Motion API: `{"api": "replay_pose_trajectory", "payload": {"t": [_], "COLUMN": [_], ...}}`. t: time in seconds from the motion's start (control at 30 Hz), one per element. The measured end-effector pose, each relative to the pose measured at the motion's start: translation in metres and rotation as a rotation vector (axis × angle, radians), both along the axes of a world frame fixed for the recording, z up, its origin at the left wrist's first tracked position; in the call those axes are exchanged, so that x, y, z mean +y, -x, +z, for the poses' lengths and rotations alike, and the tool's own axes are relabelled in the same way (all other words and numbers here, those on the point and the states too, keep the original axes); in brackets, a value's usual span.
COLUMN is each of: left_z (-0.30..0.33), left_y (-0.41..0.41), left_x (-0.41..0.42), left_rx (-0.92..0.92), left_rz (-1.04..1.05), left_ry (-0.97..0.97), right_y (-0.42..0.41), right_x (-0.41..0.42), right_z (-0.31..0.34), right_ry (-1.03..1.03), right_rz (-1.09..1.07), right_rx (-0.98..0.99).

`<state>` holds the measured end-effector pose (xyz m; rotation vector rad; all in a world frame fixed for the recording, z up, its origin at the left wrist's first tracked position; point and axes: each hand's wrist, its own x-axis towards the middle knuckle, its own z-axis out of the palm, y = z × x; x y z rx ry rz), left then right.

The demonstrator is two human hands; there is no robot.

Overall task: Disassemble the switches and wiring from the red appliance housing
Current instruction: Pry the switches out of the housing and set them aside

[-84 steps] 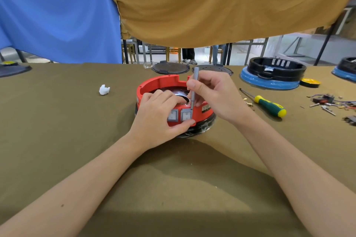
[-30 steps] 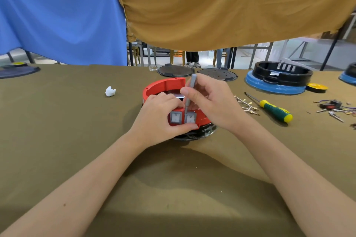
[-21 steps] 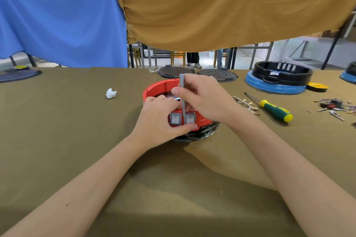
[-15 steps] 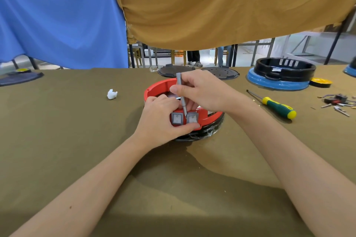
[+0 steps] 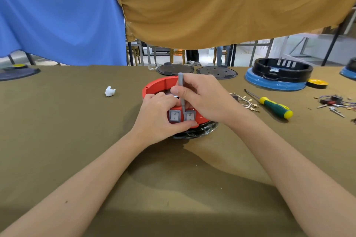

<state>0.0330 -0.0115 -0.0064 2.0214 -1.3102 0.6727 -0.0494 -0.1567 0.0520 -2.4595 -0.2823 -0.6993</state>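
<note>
A round red appliance housing (image 5: 158,86) on a black base sits mid-table. Two grey rocker switches, the left switch (image 5: 174,116) and the right switch (image 5: 190,116), face me in its front wall. My left hand (image 5: 159,119) grips the housing's front, fingers curled over the rim and thumb under the switches. My right hand (image 5: 204,98) pinches a thin grey tool (image 5: 181,84), held nearly upright, its tip down between the two switches at the rim. The wiring inside the housing is hidden by my hands.
A green-and-yellow screwdriver (image 5: 273,107) and loose wires with terminals (image 5: 246,103) lie to the right. Further right are removed small parts (image 5: 333,102). A black-and-blue housing (image 5: 279,75), two dark lids (image 5: 175,69) and a white scrap (image 5: 110,91) are also on the table.
My right hand has shifted the grey tool leftward from the right switch's edge to the gap between the switches. My left hand keeps its grip on the housing.
</note>
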Motion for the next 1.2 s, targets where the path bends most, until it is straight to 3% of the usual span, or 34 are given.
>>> {"api": "replay_pose_trajectory", "payload": {"t": [0.27,0.33,0.47,0.53,0.73,1.0,1.1,1.2], "left_z": [0.000,-0.001,-0.001,-0.001,0.001,0.004,0.004,0.003], "left_y": [-0.002,-0.002,-0.003,-0.004,-0.002,-0.002,-0.002,-0.003], "left_x": [0.000,0.000,0.000,0.001,0.003,0.008,0.007,0.007], "left_rx": [0.008,-0.008,-0.031,-0.027,-0.012,0.019,0.007,0.008], "left_rz": [0.005,0.010,0.004,0.004,-0.013,-0.053,-0.047,-0.035], "left_ry": [-0.020,-0.023,-0.009,-0.009,-0.045,-0.101,-0.103,-0.114], "right_y": [-0.015,-0.013,0.002,0.009,0.010,0.018,0.016,0.009], "right_x": [0.001,-0.001,-0.017,-0.031,-0.038,-0.047,-0.049,-0.048], "right_z": [0.016,0.011,-0.002,0.000,-0.002,0.004,0.001,0.000], "right_ry": [-0.026,-0.067,-0.381,-0.442,-0.319,-0.418,-0.509,-0.460], "right_rz": [0.011,0.012,0.031,0.036,0.109,0.276,0.272,0.240], "right_rx": [0.191,0.147,-0.013,-0.061,0.036,0.159,0.197,0.209]}}
